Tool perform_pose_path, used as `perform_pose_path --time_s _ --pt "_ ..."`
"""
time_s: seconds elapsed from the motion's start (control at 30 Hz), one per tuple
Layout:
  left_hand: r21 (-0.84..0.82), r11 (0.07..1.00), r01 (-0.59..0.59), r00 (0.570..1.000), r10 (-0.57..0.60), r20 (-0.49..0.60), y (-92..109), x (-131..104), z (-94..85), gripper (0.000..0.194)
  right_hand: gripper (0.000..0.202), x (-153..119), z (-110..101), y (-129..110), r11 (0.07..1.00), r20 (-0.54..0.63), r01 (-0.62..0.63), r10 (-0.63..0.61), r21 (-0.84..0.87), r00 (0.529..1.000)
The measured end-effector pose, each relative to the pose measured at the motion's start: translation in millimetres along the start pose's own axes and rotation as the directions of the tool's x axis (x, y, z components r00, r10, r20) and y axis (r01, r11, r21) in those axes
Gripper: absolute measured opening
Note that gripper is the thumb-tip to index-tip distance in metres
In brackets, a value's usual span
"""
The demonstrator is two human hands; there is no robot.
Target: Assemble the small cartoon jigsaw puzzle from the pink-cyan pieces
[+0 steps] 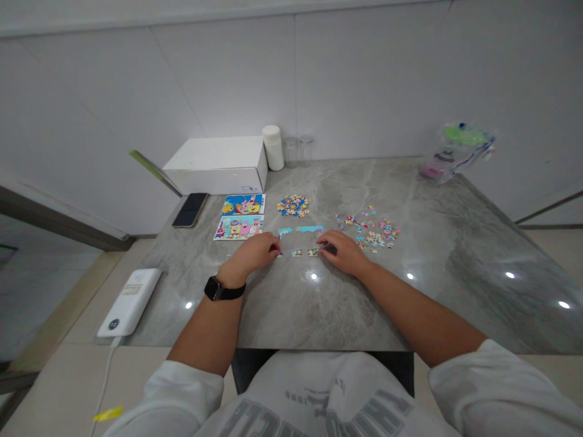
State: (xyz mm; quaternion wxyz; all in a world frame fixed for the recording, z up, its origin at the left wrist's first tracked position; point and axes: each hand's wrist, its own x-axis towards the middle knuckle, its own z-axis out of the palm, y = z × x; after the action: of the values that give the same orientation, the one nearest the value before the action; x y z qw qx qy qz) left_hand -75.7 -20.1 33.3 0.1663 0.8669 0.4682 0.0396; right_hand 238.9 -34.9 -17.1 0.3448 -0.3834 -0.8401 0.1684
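Note:
A partly joined jigsaw puzzle frame [310, 229] lies flat on the grey marbled table, its light-blue top strip showing. My left hand [260, 251], with a black watch on the wrist, is at the frame's left side. Its fingers are closed at a small puzzle piece, mostly hidden by the fingertips. At the lower right of the frame, my right hand [345, 250] has thumb and finger closed on the edge of a puzzle piece [313, 251]. Another small joined bit [296, 252] lies between the hands.
Loose puzzle pieces [380, 235] spread to the right; a blue and yellow pile [294, 206] lies behind. Two picture cards [240, 227] are left of it. Further around are a phone [190, 210], white box [218, 155], white bottle [273, 149], glasses [305, 152], plastic bag [458, 152] and power bank [130, 302].

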Motion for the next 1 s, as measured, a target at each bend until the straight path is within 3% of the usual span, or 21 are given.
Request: perform_pose_path --time_s 0.4,0.73,1.0 --pt "0.007 1.0 0.001 0.994 0.0 -0.111 8 3 -3.1 0.013 0.019 0 0 -1 1.0 0.018 -0.017 0.017 0.007 1.0" --pt "-0.056 0.98 -0.193 0.963 0.178 -0.205 54 8 19.0 0.024 0.021 0 1 -11 0.999 0.037 0.029 -0.03 0.032 0.999" --pt "-0.046 0.961 -0.272 0.942 0.256 -0.218 58 9 22.2 0.017 0.019 1 3 -24 0.996 0.055 0.078 -0.081 0.044 0.995"
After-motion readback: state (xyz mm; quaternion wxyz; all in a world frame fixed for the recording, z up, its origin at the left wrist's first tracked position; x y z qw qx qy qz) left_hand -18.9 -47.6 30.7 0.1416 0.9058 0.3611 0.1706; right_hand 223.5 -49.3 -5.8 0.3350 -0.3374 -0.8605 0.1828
